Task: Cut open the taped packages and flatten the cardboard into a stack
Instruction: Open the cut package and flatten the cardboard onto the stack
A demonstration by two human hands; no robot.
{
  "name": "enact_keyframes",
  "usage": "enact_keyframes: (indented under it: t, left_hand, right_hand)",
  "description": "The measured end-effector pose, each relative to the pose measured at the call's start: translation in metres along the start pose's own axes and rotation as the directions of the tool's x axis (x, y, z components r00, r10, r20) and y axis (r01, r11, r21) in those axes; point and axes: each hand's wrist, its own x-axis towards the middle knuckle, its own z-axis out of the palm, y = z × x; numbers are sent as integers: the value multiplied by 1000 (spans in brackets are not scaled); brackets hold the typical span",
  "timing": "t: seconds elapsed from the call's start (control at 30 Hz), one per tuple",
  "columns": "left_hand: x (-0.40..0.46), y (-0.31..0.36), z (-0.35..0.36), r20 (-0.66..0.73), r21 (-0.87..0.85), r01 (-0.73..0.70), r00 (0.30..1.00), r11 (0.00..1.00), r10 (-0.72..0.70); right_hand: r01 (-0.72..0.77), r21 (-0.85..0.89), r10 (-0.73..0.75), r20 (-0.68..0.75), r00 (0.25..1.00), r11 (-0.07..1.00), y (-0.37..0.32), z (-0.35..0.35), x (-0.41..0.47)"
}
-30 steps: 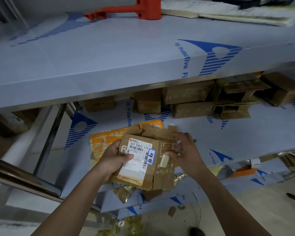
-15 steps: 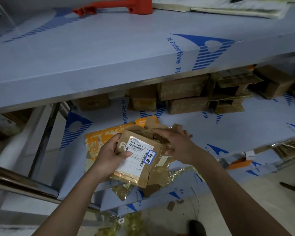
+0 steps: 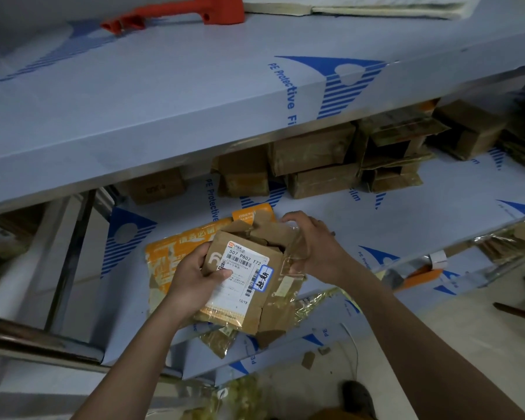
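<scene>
a small labelled cardboard box (image 3: 243, 283) is held over the lower shelf (image 3: 406, 225), above an orange mailer (image 3: 176, 256). it is gripped at its left edge by the left hand (image 3: 194, 277), thumb pressed on the shipping label (image 3: 240, 277) — apparently to steady it. the right hand (image 3: 312, 247) is curled over the opened top flaps (image 3: 264, 228) and loose clear tape (image 3: 294, 262), seemingly so the box can be collapsed. still-taped packages (image 3: 312, 165) are left at the back of the shelf.
</scene>
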Motion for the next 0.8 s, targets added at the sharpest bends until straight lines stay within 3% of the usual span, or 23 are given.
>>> enact_keyframes:
  t: [0.1, 0.17, 0.33, 0.53, 0.67, 0.8]
  left_hand:
    - [1, -3, -2, -20, -3, 8, 1000, 1000, -8]
    - [1, -5, -4, -44, -13, 13, 999, 1000, -13]
    - [-1, -6, 1, -103, -75, 21, 994, 997, -29]
    - [-4, -2, 4, -91, -91, -1, 996, 996, -8]
    - [-6, -1, 4, -74, -86, -42, 997, 995, 36]
    - [-5, 1, 6, -67, -76, -58, 996, 995, 53]
  right_hand:
    - [-41, 197, 54, -63, 997, 979, 4, 5, -3]
    - [-43, 240, 78, -137, 987, 970, 7, 11, -5]
    - [84, 71, -62, -266, 962, 994, -2, 22, -9]
    - [49, 72, -31, -229, 973, 996, -11, 28, 3]
    - [29, 119, -15, -113, 993, 992, -11, 21, 4]
    - [77, -145, -87, -66, 994, 986, -13, 15, 6]
